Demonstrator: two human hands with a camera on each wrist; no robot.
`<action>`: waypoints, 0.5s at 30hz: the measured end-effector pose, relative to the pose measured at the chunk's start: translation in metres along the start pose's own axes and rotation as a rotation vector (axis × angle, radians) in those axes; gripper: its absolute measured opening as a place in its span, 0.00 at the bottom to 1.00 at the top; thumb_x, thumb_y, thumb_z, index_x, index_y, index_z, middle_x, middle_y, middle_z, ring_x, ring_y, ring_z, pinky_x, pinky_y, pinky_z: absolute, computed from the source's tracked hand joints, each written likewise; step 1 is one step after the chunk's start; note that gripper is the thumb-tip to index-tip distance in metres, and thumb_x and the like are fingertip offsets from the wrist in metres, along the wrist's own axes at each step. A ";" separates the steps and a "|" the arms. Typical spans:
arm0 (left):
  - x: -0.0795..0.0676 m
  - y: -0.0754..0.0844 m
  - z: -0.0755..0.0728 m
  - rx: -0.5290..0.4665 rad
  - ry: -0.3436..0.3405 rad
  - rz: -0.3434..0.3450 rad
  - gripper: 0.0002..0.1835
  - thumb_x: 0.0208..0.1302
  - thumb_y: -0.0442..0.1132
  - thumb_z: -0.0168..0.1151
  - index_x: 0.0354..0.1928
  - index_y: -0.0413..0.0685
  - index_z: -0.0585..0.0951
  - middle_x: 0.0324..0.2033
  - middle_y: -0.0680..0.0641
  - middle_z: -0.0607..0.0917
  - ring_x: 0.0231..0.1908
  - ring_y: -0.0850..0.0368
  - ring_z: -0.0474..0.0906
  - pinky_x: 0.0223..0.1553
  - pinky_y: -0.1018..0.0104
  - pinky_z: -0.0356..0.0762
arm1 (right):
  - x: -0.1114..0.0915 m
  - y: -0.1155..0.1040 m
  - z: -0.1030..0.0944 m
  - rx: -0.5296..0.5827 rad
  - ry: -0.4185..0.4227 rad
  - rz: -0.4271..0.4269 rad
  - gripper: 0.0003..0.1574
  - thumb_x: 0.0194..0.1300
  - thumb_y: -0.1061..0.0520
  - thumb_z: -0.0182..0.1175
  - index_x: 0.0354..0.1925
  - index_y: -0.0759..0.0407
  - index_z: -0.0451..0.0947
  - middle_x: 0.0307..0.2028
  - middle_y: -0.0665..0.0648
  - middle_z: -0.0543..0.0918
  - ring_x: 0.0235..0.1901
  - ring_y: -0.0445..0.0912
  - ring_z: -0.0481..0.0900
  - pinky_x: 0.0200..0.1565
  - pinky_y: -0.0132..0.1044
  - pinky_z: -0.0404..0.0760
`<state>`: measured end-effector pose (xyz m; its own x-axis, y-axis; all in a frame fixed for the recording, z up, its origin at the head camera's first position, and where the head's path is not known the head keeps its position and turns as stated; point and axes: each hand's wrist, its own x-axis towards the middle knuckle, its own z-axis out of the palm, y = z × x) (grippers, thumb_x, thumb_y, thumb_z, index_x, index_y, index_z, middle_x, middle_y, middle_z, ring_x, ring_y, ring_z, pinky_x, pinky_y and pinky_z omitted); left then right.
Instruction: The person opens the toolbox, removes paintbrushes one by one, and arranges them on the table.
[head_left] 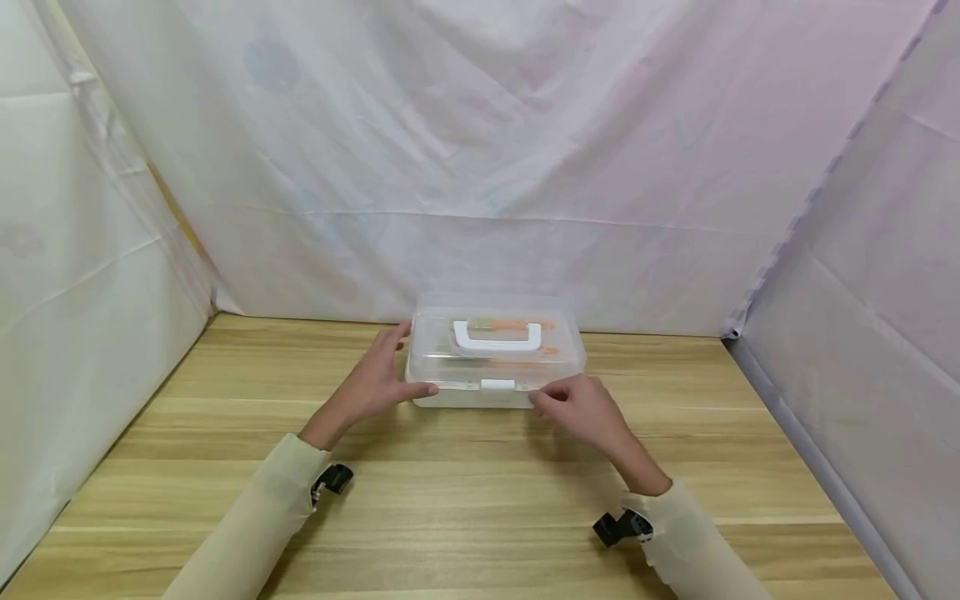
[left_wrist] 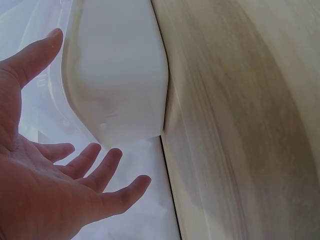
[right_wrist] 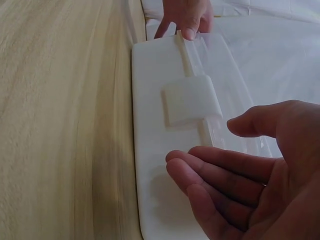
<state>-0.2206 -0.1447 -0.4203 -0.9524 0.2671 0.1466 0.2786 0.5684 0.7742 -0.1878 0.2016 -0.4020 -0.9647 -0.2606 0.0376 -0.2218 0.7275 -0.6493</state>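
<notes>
A plastic storage box [head_left: 427, 354] with a clear lid and white base stands at the back of the table, its lid down. On top is a white carry handle [head_left: 498, 344], and a white latch [head_left: 497, 387] sits mid-front. Orange and greenish things [head_left: 510, 325] show through the lid. My left hand [head_left: 372, 385] spreads around the box's left end, thumb at the front left corner. In the left wrist view its fingers [left_wrist: 112, 162] are extended beside the base. At the front right, my right hand [head_left: 587, 410] has loosely bent fingers close by the latch, thumb apart, gripping nothing.
The wood-grain table [head_left: 465, 508] runs up to a white cloth backdrop [head_left: 480, 167] right behind the box. Cloth walls also stand at left and right. A black camera [head_left: 333, 479] sits on the left wrist, another camera [head_left: 622, 527] on the right.
</notes>
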 end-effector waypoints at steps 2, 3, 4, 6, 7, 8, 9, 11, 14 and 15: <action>0.000 0.000 -0.001 0.003 -0.004 -0.002 0.62 0.58 0.48 0.87 0.88 0.47 0.57 0.78 0.34 0.66 0.75 0.30 0.67 0.70 0.26 0.69 | 0.000 0.000 -0.001 -0.010 -0.006 0.016 0.21 0.79 0.45 0.65 0.36 0.57 0.95 0.30 0.49 0.91 0.30 0.42 0.82 0.34 0.42 0.79; 0.000 -0.001 -0.001 0.006 -0.006 -0.003 0.62 0.58 0.48 0.87 0.88 0.47 0.57 0.78 0.33 0.65 0.75 0.30 0.67 0.70 0.26 0.69 | 0.000 0.001 -0.001 -0.012 -0.008 0.021 0.21 0.80 0.46 0.64 0.37 0.57 0.95 0.30 0.49 0.91 0.30 0.42 0.83 0.34 0.41 0.79; 0.000 -0.001 -0.001 0.009 -0.008 -0.005 0.62 0.58 0.48 0.87 0.88 0.47 0.57 0.78 0.33 0.65 0.75 0.30 0.66 0.70 0.27 0.69 | 0.000 0.001 -0.001 -0.012 -0.011 0.024 0.21 0.80 0.46 0.64 0.37 0.57 0.95 0.30 0.50 0.91 0.30 0.42 0.83 0.34 0.41 0.79; 0.000 -0.001 -0.001 0.012 -0.009 -0.006 0.62 0.58 0.48 0.87 0.88 0.47 0.57 0.78 0.33 0.65 0.75 0.29 0.66 0.70 0.26 0.69 | 0.000 0.001 -0.001 -0.004 -0.018 0.025 0.21 0.80 0.47 0.64 0.37 0.58 0.95 0.30 0.51 0.91 0.29 0.42 0.82 0.33 0.41 0.78; 0.000 -0.001 -0.001 0.013 -0.010 -0.004 0.62 0.59 0.48 0.87 0.88 0.46 0.57 0.78 0.33 0.65 0.75 0.29 0.66 0.70 0.26 0.69 | 0.000 0.002 -0.001 0.002 -0.020 0.023 0.21 0.79 0.47 0.64 0.37 0.58 0.95 0.30 0.51 0.91 0.29 0.42 0.82 0.32 0.41 0.77; 0.000 -0.001 -0.001 0.013 -0.009 -0.003 0.62 0.59 0.48 0.87 0.88 0.46 0.57 0.78 0.33 0.65 0.75 0.29 0.66 0.70 0.26 0.69 | 0.000 0.002 -0.001 0.006 -0.023 0.020 0.20 0.79 0.47 0.65 0.37 0.58 0.95 0.30 0.51 0.91 0.29 0.42 0.82 0.32 0.40 0.77; 0.000 -0.001 -0.001 0.012 -0.008 -0.003 0.62 0.59 0.48 0.87 0.88 0.47 0.57 0.78 0.33 0.65 0.75 0.29 0.66 0.70 0.26 0.69 | 0.000 0.002 0.000 0.010 -0.025 0.017 0.20 0.79 0.47 0.65 0.36 0.57 0.94 0.30 0.51 0.92 0.29 0.42 0.82 0.31 0.40 0.76; 0.000 -0.002 -0.001 0.010 -0.005 0.003 0.62 0.59 0.49 0.87 0.88 0.46 0.57 0.78 0.33 0.66 0.75 0.28 0.66 0.69 0.25 0.69 | 0.001 0.003 0.001 0.021 -0.028 0.011 0.19 0.78 0.48 0.65 0.35 0.57 0.94 0.29 0.52 0.92 0.27 0.42 0.80 0.30 0.38 0.74; 0.000 -0.003 0.000 0.005 -0.004 0.009 0.62 0.59 0.49 0.87 0.88 0.46 0.58 0.78 0.33 0.66 0.75 0.28 0.66 0.69 0.25 0.69 | 0.002 0.004 0.004 0.033 -0.033 0.001 0.18 0.78 0.50 0.66 0.34 0.57 0.94 0.29 0.52 0.91 0.27 0.41 0.81 0.29 0.36 0.72; 0.000 -0.003 0.000 0.005 -0.004 0.010 0.62 0.59 0.50 0.87 0.87 0.46 0.58 0.78 0.33 0.66 0.75 0.28 0.66 0.69 0.25 0.70 | 0.002 0.004 0.005 0.038 -0.036 -0.002 0.18 0.78 0.51 0.66 0.33 0.57 0.93 0.29 0.52 0.91 0.27 0.41 0.81 0.29 0.36 0.73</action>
<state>-0.2213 -0.1466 -0.4220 -0.9491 0.2759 0.1519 0.2888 0.5697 0.7695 -0.1896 0.2004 -0.4085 -0.9585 -0.2848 0.0118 -0.2172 0.7028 -0.6775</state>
